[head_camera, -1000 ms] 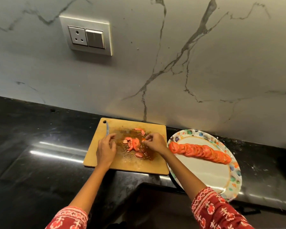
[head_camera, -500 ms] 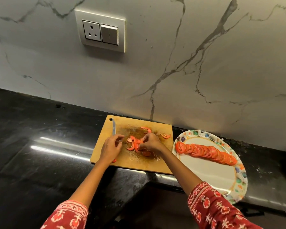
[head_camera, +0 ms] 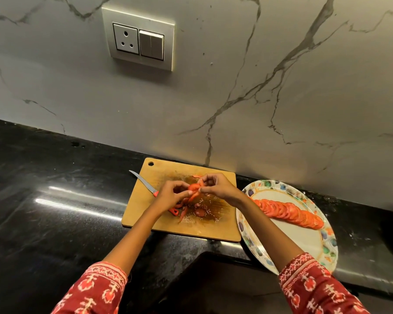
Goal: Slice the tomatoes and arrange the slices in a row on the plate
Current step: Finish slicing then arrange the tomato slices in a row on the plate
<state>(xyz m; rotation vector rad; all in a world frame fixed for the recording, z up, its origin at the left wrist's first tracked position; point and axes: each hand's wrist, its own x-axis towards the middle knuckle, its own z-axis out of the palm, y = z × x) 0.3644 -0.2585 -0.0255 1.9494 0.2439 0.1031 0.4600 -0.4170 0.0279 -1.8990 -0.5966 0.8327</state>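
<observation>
Both hands meet over the middle of the cutting board (head_camera: 159, 177), and between them they pinch one small stack of tomato slices (head_camera: 194, 188). The left hand (head_camera: 171, 196) has its thumb and fingers curled around the near side of the stack; the right hand (head_camera: 216, 186) nips the far side with its fingertips, the other fingers arched above. Each grip is clenched on the slices, which are lifted just clear of the wood.

Under the hands, a few loose tomato scraps (head_camera: 184, 211) lie in a wet patch of juice and seeds; I cannot count them exactly. One knife (head_camera: 143, 182) rests on the board's left edge, its blade poking out over the black surface (head_camera: 55, 223), its red handle running under the left hand.

Just right of the board sits one patterned plate (head_camera: 327, 241), carrying a single overlapping row of slices (head_camera: 288, 211), too closely packed to number. On the marble wall behind is one socket-and-switch panel (head_camera: 138, 41).
</observation>
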